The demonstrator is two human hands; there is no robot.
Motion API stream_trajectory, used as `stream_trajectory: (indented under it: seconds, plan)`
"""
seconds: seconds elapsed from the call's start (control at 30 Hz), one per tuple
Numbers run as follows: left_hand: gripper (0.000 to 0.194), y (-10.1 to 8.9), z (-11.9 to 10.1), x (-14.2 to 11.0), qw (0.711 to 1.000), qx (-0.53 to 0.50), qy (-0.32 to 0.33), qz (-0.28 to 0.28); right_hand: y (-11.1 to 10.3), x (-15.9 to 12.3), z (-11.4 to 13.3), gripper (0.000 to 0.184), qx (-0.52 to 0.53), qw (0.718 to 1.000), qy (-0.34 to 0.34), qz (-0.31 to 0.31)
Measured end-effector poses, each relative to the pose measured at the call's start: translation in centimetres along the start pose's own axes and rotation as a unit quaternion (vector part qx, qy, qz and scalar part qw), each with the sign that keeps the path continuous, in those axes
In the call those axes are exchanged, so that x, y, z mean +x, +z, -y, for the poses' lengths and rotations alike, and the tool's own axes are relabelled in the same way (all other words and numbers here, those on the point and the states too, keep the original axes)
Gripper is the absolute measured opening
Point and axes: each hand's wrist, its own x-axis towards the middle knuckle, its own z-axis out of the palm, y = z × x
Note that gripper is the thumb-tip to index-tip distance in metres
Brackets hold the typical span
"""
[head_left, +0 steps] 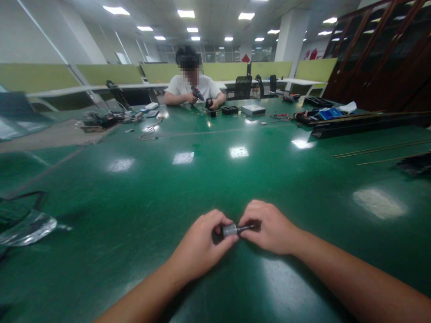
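Both my hands rest on the green table [215,179] near its front edge. My left hand [202,244] is closed around a small silver cylindrical part [230,230], pinching it between thumb and fingers. My right hand [269,226] is closed on a thin dark shaft [247,228] that sticks out of the cylinder's right end. The two hands nearly touch around the part.
A person in a white shirt [190,87] sits at the far side holding a power tool. Tools and cables [111,119] lie at the back left, black trays and a box [252,110] at the back, long dark rails [367,123] on the right, clear plastic [27,226] at left.
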Motion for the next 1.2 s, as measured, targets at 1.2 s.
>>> stream_trajectory:
  seconds: [1.2]
  plan:
    - [0.012,-0.2,-0.1,-0.1,1.0,0.003,0.003,0.003,-1.1,-0.3,0.1,0.009,0.015,0.999,0.031,0.029]
